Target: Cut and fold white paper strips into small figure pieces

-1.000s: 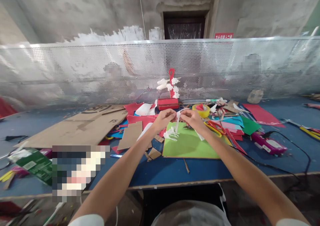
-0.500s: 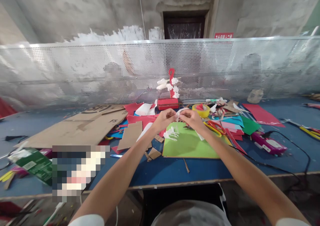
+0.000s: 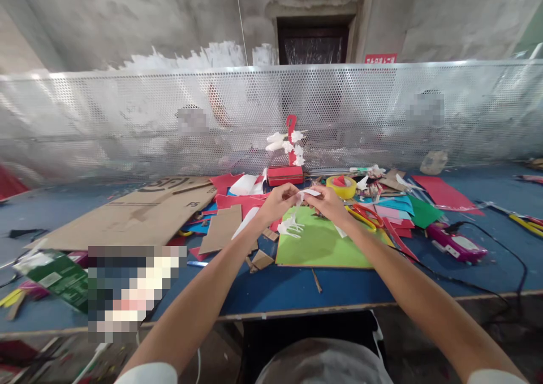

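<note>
My left hand [image 3: 278, 202] and my right hand [image 3: 328, 202] meet above the green sheet [image 3: 326, 247], both pinched on a small white paper strip [image 3: 309, 193] held between their fingertips. White cut-out paper pieces [image 3: 290, 227] lie on the green sheet just below my hands. Behind them stands a red box with a red upright post and white paper flowers [image 3: 288, 152].
The blue table [image 3: 271, 293] carries a large cardboard sheet [image 3: 127, 214], coloured paper scraps [image 3: 399, 208], a yellow tape roll [image 3: 341, 187], red-handled scissors [image 3: 365, 214], a pink glue gun [image 3: 456, 247] with a black cable and a green packet [image 3: 57, 279]. A perforated metal screen [image 3: 127, 118] runs behind.
The white strip, hanging down from my fingers a second ago, is now drawn up short between both hands. My hands have stayed in about the same place.
</note>
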